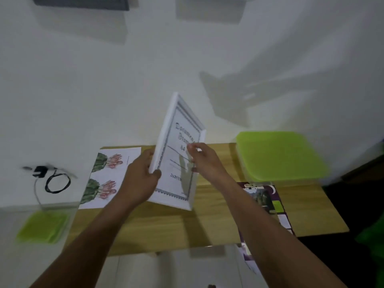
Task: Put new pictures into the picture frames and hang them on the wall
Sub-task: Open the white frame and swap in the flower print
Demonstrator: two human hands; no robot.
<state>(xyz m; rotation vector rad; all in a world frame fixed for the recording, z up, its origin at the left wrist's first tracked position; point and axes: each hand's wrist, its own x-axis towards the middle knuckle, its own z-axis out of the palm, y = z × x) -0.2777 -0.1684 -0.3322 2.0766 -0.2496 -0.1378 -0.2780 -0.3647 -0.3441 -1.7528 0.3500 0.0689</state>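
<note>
White frame (176,142) standing tilted above wooden table (218,215), stock insert sitting inside. Left hand (139,179) gripping left edge, fingers curling round it; right hand (204,159) pinching right edge. Cactus print (108,175) lying just left, waiting. Swapping and hanging both remaining.

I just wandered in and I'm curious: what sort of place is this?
Likely a home room or small office: a wooden table against a plain white wall, a dark frame hanging above, a white picture frame gripped by left hand and right hand.
</note>
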